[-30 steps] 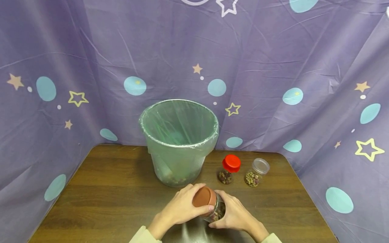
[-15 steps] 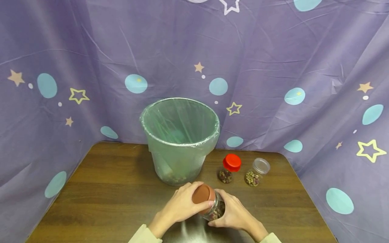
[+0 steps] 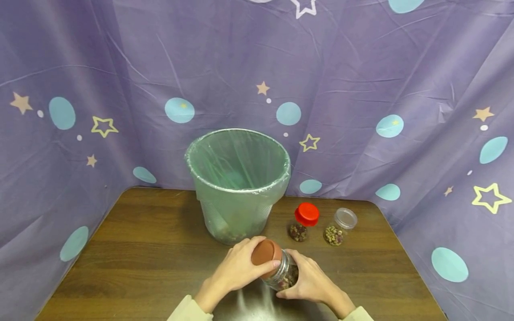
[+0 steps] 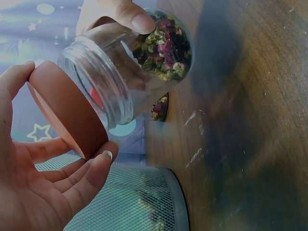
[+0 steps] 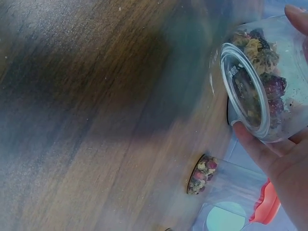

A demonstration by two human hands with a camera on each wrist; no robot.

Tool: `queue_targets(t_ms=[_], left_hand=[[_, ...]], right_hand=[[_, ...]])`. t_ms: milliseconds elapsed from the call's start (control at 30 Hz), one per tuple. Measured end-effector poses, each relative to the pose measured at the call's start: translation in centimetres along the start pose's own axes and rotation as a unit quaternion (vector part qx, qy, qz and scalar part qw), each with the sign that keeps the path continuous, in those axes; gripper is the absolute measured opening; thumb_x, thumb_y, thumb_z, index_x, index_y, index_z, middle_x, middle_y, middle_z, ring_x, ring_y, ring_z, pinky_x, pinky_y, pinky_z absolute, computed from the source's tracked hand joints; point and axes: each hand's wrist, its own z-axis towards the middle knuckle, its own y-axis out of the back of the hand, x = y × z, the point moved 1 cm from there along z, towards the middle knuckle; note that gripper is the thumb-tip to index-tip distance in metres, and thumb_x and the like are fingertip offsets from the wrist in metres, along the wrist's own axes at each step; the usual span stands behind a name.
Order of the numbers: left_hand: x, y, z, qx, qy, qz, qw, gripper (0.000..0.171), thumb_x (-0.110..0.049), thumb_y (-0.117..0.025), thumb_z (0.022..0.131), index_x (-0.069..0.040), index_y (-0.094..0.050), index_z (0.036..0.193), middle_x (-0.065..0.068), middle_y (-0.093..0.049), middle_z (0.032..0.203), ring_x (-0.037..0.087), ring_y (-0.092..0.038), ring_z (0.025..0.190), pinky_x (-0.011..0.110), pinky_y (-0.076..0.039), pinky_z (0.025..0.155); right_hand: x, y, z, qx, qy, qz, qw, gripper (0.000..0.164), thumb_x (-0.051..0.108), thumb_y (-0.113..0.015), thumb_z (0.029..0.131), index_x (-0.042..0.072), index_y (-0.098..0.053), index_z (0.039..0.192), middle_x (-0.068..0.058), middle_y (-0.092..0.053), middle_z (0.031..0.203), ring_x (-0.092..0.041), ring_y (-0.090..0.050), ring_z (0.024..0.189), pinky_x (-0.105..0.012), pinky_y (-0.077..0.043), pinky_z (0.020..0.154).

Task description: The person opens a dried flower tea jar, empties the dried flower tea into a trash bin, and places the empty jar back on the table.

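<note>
In the head view my left hand (image 3: 237, 266) grips a brown-orange screw lid (image 3: 263, 256) by its edge. My right hand (image 3: 310, 281) holds a clear jar (image 3: 287, 277) of dried flowers around its body, tilted above the table. The left wrist view shows the lid (image 4: 72, 106) off the jar's threaded neck (image 4: 108, 86), with a small gap between them. Dried flowers (image 4: 166, 50) in red and yellow-green lie toward the jar's base. From the right wrist, the jar's round glass bottom (image 5: 245, 91) faces the camera, and fingers (image 5: 257, 149) support it.
A bin (image 3: 237, 214) with a green liner stands behind the hands on the wooden table (image 3: 140, 258). To its right are a red-lidded jar (image 3: 307, 215) and a clear-lidded jar (image 3: 340, 226), both holding dried flowers. A purple patterned curtain (image 3: 225, 67) surrounds the table.
The lid has shifted slightly up and left with my left hand, away from the jar, so more of the glass neck shows. My right hand keeps its grip almost in place.
</note>
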Motion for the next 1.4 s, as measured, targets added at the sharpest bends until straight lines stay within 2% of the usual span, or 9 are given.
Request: queue_targets(t_ms=[433, 667, 800, 1067, 1400], left_hand=[[0.5, 0.8, 0.1, -0.004, 0.014, 0.002, 0.9999, 0.072, -0.065, -0.065, 0.081, -0.013, -0.058, 0.131, 0.010, -0.067, 0.119, 0.029, -0.063, 0.106, 0.046, -0.052, 0.083], [0.9, 1.4, 0.1, -0.010, 0.022, 0.007, 0.9997, 0.070, -0.064, -0.065, 0.081, -0.016, -0.058, 0.132, 0.011, -0.067, 0.119, 0.030, -0.064, 0.106, 0.049, -0.051, 0.086], [1.1, 1.8, -0.1, -0.016, 0.026, 0.015, 0.9994, 0.070, -0.065, -0.066, 0.081, -0.017, -0.059, 0.131, 0.009, -0.067, 0.116, 0.029, -0.065, 0.104, 0.049, -0.051, 0.085], [2.3, 3.2, -0.4, -0.020, 0.050, 0.030, 0.9981, 0.071, -0.067, -0.066, 0.080, -0.018, -0.059, 0.131, 0.008, -0.068, 0.117, 0.029, -0.065, 0.106, 0.050, -0.053, 0.084], [4.2, 4.5, -1.1, -0.021, 0.070, 0.035, 0.9967, 0.065, -0.065, -0.067, 0.080, -0.019, -0.062, 0.127, 0.006, -0.069, 0.115, 0.025, -0.066, 0.103, 0.042, -0.054, 0.080]], right_hand=[[-0.4, 0.1, -0.4, 0.004, -0.006, 0.007, 1.000, 0.095, 0.057, -0.088, 0.057, 0.012, -0.052, 0.133, 0.005, -0.068, 0.109, -0.007, -0.063, 0.093, -0.031, -0.053, 0.079], [-0.8, 0.4, -0.5, -0.013, -0.015, -0.004, 1.000, 0.096, 0.057, -0.089, 0.055, 0.011, -0.053, 0.131, 0.002, -0.070, 0.109, -0.011, -0.065, 0.095, -0.037, -0.053, 0.083], [-1.0, 0.4, -0.5, -0.024, -0.013, -0.009, 1.000, 0.096, 0.055, -0.090, 0.053, 0.011, -0.054, 0.130, 0.002, -0.070, 0.109, -0.011, -0.066, 0.096, -0.036, -0.054, 0.082], [-1.3, 0.6, -0.5, -0.033, -0.021, -0.019, 0.999, 0.096, 0.055, -0.090, 0.051, 0.012, -0.055, 0.129, 0.004, -0.071, 0.109, -0.012, -0.066, 0.097, -0.038, -0.053, 0.084], [-1.4, 0.6, -0.5, -0.034, -0.026, -0.015, 0.999, 0.096, 0.055, -0.089, 0.051, 0.012, -0.055, 0.130, 0.004, -0.071, 0.109, -0.011, -0.066, 0.096, -0.039, -0.053, 0.084]])
